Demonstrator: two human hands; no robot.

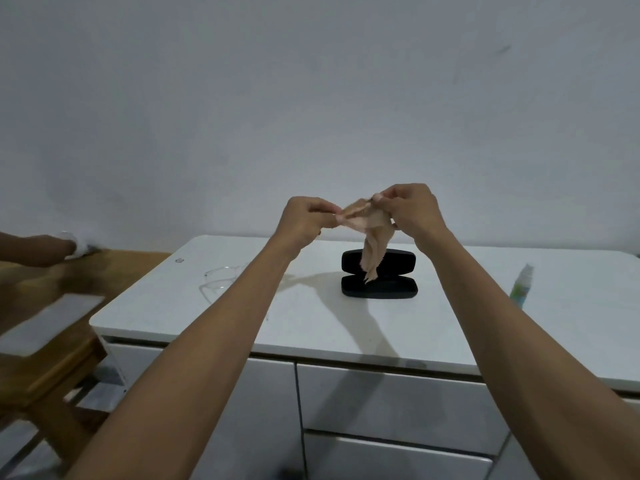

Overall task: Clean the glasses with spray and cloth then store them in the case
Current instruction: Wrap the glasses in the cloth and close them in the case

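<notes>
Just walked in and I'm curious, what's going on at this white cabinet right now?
A person holds a tan cloth up in the air, pinched between the left hand and right hand. On the white cabinet top below, a black glasses case lies open and looks empty. Clear glasses rest to the left, untouched, and a spray bottle sits to the right.

Arms: both bare to the frame's lower edge, no sleeves showing
Left hand (pixel 304 220): ungloved
Right hand (pixel 412 211): ungloved, short nails
</notes>
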